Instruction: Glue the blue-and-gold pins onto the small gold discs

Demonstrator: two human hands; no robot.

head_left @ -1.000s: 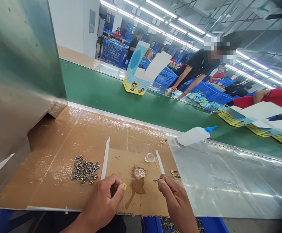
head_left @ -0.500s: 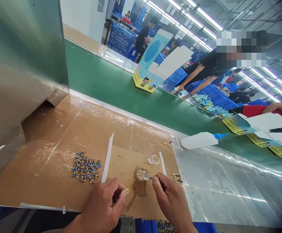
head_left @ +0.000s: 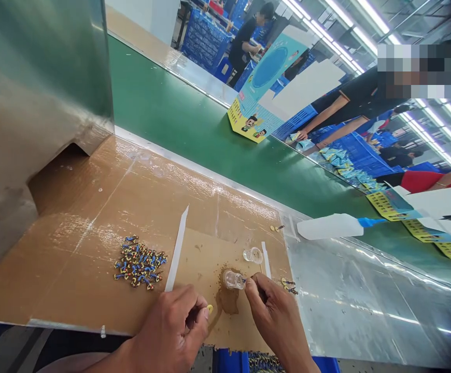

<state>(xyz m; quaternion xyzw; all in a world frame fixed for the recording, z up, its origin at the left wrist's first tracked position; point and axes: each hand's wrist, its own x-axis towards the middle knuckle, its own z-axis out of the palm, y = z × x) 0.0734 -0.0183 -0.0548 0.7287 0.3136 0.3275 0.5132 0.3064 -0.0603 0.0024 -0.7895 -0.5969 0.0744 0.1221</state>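
My left hand is closed in a pinch on a small yellow disc above the front of the brown board. Opposite it, my right hand pinches a tiny figurine, of which only a bit of blue shows past the fingertips. That blue end is at the rim of a small clear plastic cup, which stands on a wet brown patch. Left of my hands lies a pile of small blue, yellow and dark figurines. Several figurines with yellow discs rest beside my right hand.
A second clear cup and white strips are on the board. A white squeeze bottle lies at the right. Beyond runs a green belt with a printed box. A metal housing stands left; co-workers are across the belt.
The blue end in my right hand has moved left to the clear cup's rim. My left hand keeps the yellow disc. The whole view has shifted slightly.
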